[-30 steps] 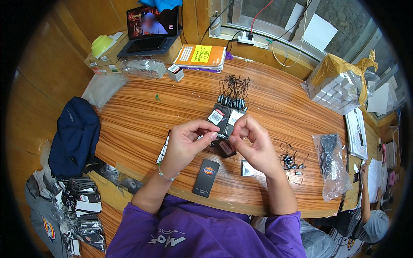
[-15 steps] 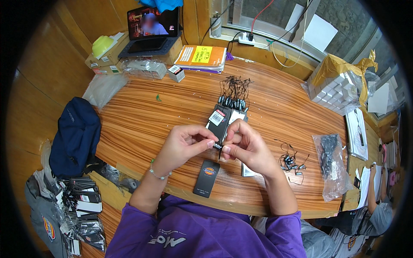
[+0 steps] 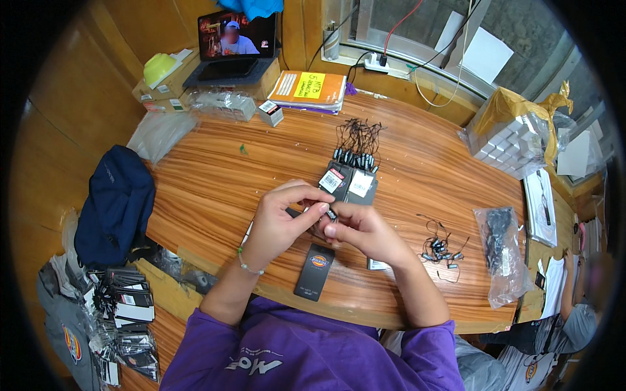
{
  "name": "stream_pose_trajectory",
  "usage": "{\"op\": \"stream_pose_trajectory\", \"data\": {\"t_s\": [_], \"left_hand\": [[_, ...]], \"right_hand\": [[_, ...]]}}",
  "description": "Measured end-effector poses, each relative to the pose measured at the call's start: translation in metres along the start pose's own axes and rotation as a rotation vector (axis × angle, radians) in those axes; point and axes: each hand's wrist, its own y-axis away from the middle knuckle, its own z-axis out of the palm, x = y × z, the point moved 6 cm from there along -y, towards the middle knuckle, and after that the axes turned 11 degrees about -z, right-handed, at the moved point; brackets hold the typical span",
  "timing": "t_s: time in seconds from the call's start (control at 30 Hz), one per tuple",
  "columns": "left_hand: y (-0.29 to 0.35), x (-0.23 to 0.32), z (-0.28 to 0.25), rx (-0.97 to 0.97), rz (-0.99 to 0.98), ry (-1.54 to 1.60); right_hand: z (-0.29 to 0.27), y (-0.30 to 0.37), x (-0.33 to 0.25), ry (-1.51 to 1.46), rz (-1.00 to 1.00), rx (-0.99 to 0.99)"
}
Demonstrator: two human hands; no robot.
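String fastener, small and black, held up between both hands over the near middle of the table. Left hand: thumb and forefinger pinching the fastener at their tips, other fingers curled behind. Right hand: fingers bent, thumb close to the fastener's lower end; cannot tell whether it grips a string, the fingertips being partly hidden.

Black card flat on the table, just below the hands, well inside the near edge. Beyond the hands, two side-by-side rows of dark tags, white labels up; their black cords fan out at the far end. Right of the right hand, a loose tangle of corded fasteners. Farther right, a clear bag with black contents.

Far left corner: orange notebook on a pile, small box near it. Far right: wrapped stack of white boxes.
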Motion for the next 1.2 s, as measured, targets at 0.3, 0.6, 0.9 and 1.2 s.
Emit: {"op": "stream_pose_trajectory", "data": {"t_s": [0.3, 0.6, 0.9, 1.2], "left_hand": [[0.01, -0.052, 0.047, -0.233, -0.116, 0.198], [0.003, -0.065, 0.067, -0.369, -0.242, 0.563], [0.008, -0.057, 0.077, -0.579, -0.298, 0.574], [-0.034, -0.076, 0.063, -0.401, -0.243, 0.406]], "right_hand": [[-0.03, -0.004, 0.007, -0.472, -0.063, 0.226], [-0.056, 0.0, -0.009, -0.431, -0.165, 0.493], [-0.083, 0.009, -0.036, -0.531, -0.412, 0.504], [-0.134, 0.014, -0.061, -0.415, -0.508, 0.655]]}}
